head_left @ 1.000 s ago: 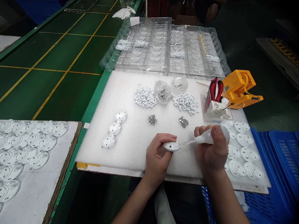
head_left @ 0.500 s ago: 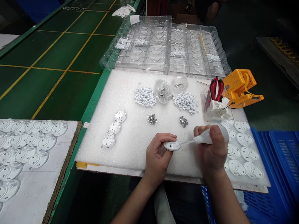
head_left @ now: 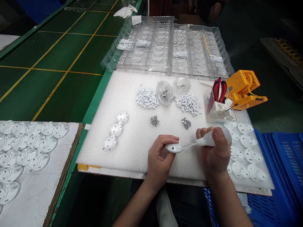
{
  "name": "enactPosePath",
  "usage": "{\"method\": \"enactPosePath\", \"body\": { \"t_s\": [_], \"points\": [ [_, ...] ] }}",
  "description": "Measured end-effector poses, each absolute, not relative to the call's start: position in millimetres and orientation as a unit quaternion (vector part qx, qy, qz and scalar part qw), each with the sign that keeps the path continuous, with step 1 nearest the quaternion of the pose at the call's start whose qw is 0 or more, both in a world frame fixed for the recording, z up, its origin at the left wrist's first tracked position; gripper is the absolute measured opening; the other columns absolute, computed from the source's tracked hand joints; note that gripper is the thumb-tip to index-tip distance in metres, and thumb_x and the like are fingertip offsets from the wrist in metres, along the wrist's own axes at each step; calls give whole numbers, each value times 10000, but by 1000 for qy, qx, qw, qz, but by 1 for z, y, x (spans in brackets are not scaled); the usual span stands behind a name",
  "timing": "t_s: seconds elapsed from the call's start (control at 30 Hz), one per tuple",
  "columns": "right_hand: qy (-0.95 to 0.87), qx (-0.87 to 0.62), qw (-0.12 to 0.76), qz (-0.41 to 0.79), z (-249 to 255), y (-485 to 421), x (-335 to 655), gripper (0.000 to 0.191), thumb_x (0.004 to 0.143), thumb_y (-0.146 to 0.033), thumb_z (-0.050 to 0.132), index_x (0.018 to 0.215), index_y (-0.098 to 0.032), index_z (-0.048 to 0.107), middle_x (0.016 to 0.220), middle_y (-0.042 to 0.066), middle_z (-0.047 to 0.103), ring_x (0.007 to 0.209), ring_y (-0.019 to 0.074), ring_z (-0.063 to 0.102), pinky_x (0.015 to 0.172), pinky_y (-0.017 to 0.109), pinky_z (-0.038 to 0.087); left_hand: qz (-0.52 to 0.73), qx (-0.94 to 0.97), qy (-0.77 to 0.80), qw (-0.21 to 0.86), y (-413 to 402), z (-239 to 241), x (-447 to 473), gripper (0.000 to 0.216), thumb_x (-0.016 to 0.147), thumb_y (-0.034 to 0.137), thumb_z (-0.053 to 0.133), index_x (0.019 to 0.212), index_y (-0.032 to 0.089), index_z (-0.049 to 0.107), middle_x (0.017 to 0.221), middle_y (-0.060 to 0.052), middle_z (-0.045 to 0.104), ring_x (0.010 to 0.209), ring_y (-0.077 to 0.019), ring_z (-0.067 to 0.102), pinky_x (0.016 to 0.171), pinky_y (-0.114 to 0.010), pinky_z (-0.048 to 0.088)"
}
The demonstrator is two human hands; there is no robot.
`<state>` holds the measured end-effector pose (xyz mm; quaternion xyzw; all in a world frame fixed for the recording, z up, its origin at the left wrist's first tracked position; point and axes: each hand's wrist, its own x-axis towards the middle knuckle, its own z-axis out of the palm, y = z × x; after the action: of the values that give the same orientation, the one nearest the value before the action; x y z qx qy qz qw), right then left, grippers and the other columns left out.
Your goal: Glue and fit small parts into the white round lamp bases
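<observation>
My left hand (head_left: 159,158) pinches a small round white plastic disc (head_left: 174,148) just above the white foam sheet (head_left: 132,135). My right hand (head_left: 216,150) is wrapped around a white squeeze bottle (head_left: 210,138) whose thin nozzle points left and touches the disc's right side. Three similar white discs (head_left: 115,130) lie in a diagonal row on the foam to the left. More white discs (head_left: 246,154) lie in rows on the foam to the right of my right hand.
Two heaps of small white parts (head_left: 147,98) and two small piles of metal bits (head_left: 154,120) lie mid-foam beside clear bags (head_left: 165,91). Clear compartment trays (head_left: 165,47) stand behind. An orange tool (head_left: 243,90) and red pliers (head_left: 219,90) sit at right. A board of discs (head_left: 26,148) lies at left; blue crate (head_left: 281,176) at right.
</observation>
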<state>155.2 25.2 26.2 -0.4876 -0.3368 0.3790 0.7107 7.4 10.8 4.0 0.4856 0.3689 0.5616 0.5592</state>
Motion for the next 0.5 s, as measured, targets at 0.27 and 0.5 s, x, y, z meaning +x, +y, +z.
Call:
{"method": "enactPosePath", "body": {
  "t_s": [0.27,0.5],
  "points": [
    [-309,-469,736,379,30,30,155,625,839,-460,766,536,-190,290,510,-77,230,455,64,214,451,251,240,562,483,369,562,11,4,8,189,911,61,660,968,226,733,1035,-39,726,1009,-170,683,915,-281,541],
    [-330,-471,721,387,27,26,154,609,842,-428,776,507,-194,325,511,-76,213,465,70,209,464,262,246,560,485,369,561,11,4,7,177,919,70,656,963,224,729,1036,-45,726,1011,-173,684,921,-289,541]
  ]
}}
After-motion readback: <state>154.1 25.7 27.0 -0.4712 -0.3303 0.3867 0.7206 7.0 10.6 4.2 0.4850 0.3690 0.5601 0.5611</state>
